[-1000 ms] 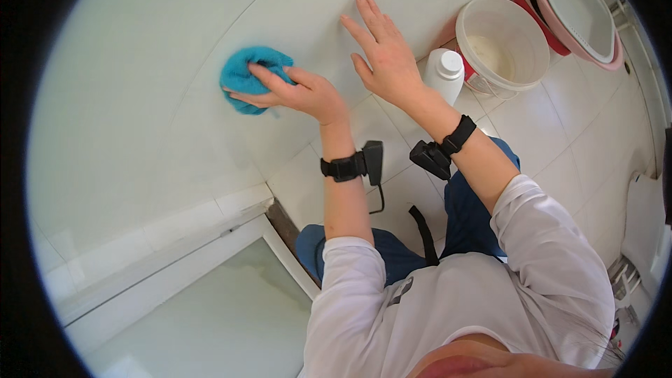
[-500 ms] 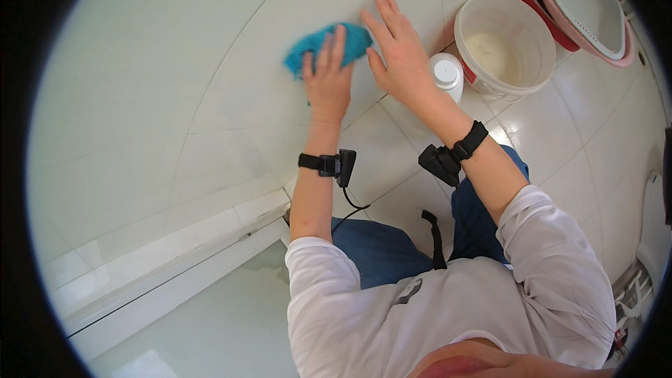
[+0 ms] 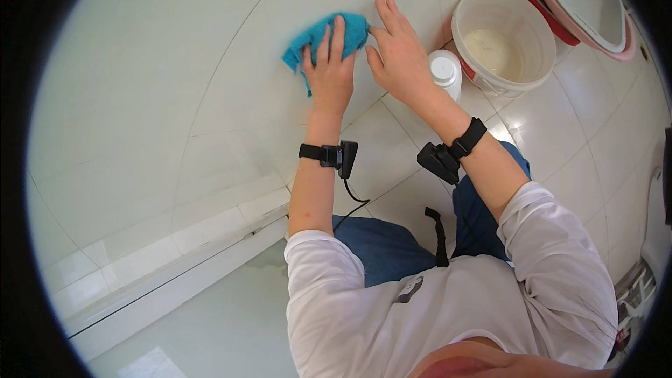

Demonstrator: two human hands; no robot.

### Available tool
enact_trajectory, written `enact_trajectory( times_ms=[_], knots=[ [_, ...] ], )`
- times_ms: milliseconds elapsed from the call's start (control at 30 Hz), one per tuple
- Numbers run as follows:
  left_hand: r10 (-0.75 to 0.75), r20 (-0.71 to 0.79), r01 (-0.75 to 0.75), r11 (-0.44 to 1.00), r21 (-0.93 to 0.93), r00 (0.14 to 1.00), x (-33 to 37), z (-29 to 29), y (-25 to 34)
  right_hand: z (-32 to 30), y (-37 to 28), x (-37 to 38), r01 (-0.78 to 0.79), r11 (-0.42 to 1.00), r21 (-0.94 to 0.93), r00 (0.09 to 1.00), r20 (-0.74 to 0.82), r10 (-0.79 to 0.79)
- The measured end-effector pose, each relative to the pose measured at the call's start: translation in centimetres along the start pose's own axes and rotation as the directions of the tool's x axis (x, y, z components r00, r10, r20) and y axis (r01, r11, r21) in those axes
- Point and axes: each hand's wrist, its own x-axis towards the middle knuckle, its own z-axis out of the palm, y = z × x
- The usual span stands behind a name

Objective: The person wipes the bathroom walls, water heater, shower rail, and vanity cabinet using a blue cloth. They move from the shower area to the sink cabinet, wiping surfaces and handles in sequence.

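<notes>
Under the fingers of my left hand (image 3: 329, 70) lies a fluffy blue cloth (image 3: 350, 31), held against a smooth, pale, glossy surface (image 3: 231, 91). One corner of the cloth hangs down beside the palm. My right hand (image 3: 400, 59) rests to the right with its fingers stretched out and nothing held. Its index fingertip is at the cloth's right edge; whether it presses on it, I cannot tell. Just beyond the right wrist stands a white bottle (image 3: 446, 73) with a white cap, partly hidden by my forearm.
A translucent white bucket (image 3: 539, 63) with some cloudy liquid stands right of the bottle. Pink, red and grey basins (image 3: 584, 0) lean together at the far right. Light floor tiles (image 3: 539, 115) stretch below them. A white frame rail (image 3: 182, 266) runs along the lower left.
The cloth and my left hand have shifted slightly upward, and the cloth's blur has gone. My right hand stays nearly in place, fingers still stretched.
</notes>
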Motion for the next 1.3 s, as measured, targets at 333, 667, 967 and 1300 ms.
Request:
enact_trajectory(
  times_ms=[333, 667, 967, 1300],
  knots=[
    [-0.097, -0.084, 0.110, 0.981, 0.157, 0.992, 2.6, -3.6, -3.7, -0.5, 0.6, -0.3, -0.015, 1.000, 0.018, 1.000, 0.012, 0.015],
    [-0.033, -0.225, 0.057, 0.993, 0.104, 0.974, 10.8, -2.3, -2.3, -0.7, 0.4, 0.3, -0.011, 0.999, -0.045, 0.999, -0.043, 0.009],
    [0.013, 0.167, -0.022, 0.998, 0.054, 0.986, -2.9, -2.3, -2.9, 0.0, 0.9, -0.7, -0.012, 0.991, -0.134, 0.992, 0.123, 0.029],
    [-0.132, -0.002, 0.131, 0.984, 0.123, 0.991, -7.1, -2.2, -5.2, -2.5, 3.3, 0.8, -0.081, 0.957, -0.279, 0.994, 0.047, 0.098]
  ],
)
